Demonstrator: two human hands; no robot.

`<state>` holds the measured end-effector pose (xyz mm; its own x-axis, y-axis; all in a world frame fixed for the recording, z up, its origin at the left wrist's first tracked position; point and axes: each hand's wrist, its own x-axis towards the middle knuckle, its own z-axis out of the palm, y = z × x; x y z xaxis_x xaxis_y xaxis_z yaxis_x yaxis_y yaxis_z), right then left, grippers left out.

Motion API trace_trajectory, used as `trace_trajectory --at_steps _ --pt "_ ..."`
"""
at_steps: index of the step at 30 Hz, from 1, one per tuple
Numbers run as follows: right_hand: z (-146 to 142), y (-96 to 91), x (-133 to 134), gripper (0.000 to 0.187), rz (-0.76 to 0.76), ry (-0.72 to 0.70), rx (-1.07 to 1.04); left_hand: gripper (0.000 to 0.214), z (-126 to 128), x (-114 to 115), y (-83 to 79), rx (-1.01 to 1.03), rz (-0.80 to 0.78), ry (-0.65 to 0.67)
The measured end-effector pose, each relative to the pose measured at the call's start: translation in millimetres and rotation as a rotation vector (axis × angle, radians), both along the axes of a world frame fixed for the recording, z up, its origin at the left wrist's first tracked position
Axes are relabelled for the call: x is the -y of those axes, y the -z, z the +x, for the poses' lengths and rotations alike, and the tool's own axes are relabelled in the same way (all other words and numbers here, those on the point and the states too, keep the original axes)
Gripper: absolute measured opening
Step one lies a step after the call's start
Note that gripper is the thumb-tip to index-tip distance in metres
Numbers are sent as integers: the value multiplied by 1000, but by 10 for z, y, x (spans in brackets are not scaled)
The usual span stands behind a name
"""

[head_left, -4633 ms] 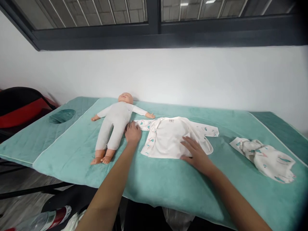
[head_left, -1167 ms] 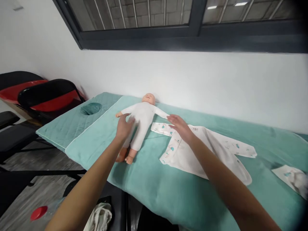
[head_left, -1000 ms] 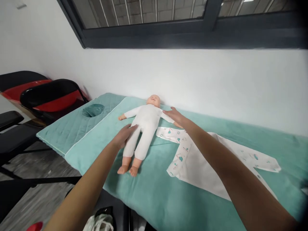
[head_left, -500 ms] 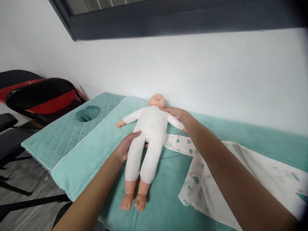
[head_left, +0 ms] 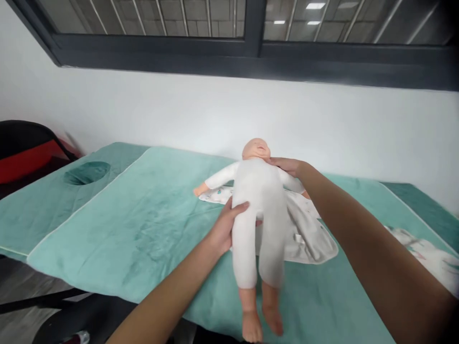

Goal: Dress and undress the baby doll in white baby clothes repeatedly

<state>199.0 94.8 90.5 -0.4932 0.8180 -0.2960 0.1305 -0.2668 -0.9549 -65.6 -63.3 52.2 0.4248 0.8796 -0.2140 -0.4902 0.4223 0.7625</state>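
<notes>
A baby doll with a white cloth body and bare pink hands, feet and head is face up in front of me. My left hand grips its hip and upper thigh, thumb on top and fingers underneath. My right hand is at its neck and shoulder, with the fingertips partly hidden behind the neck. A white printed baby garment lies spread beneath the doll, one sleeve showing under the doll's hand on the left. Whether the doll's back touches the garment, I cannot tell.
The green padded massage bed has a face hole at its left end. Another printed white cloth lies at the right, partly behind my forearm. A black and red chair stands at left. Wall and window frame lie behind.
Both hands have carried the doll to the right, from the bare green cover to over the printed garment. The camera view has shifted too. My hold on hip and neck is the same.
</notes>
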Motion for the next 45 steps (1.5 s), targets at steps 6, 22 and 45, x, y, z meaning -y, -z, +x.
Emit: trace_trajectory --at_steps 6,22,45 --pt "869 425 578 57 -72 7 204 65 806 500 361 79 -104 80" --pt "-358 382 1289 41 1106 13 1139 27 -12 -1042 554 -921 574 -150" --pt "-652 519 1113 45 1037 265 1124 51 9 -1024 827 -1239 996 118"
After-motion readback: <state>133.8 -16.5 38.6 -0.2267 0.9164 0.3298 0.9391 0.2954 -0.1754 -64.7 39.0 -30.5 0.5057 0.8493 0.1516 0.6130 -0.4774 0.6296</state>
